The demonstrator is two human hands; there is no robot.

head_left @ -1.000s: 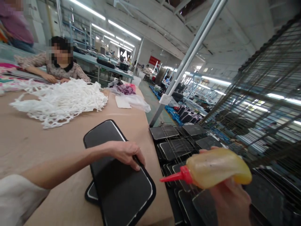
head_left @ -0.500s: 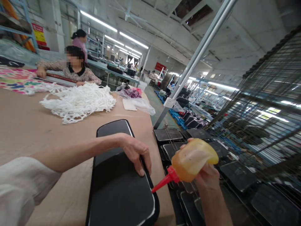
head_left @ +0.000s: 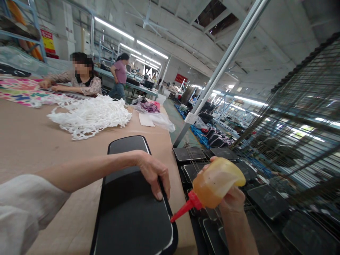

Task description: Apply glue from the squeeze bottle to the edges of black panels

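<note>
A long black panel (head_left: 132, 212) with rounded corners lies on the brown-covered table, a whitish line running along its right edge. My left hand (head_left: 154, 173) grips that right edge, thumb on the top face and fingers over the side. In my right hand (head_left: 233, 198) is a squeeze bottle (head_left: 215, 182) of amber liquid, tipped down to the left. Its red nozzle (head_left: 186, 209) meets the panel's edge near the lower right corner. The palm and most fingers of my right hand are hidden behind the bottle.
A heap of white netting (head_left: 92, 115) lies farther back on the table (head_left: 71, 159). Black panels (head_left: 268, 200) rest on wire racks at the right, beside a raised wire grid (head_left: 305, 106). One person (head_left: 85, 76) sits across the table; another (head_left: 120, 76) is behind.
The red nozzle tip has slid slightly down along the panel's edge. My left hand keeps its grip. In the background, the person in the purple top has moved right.
</note>
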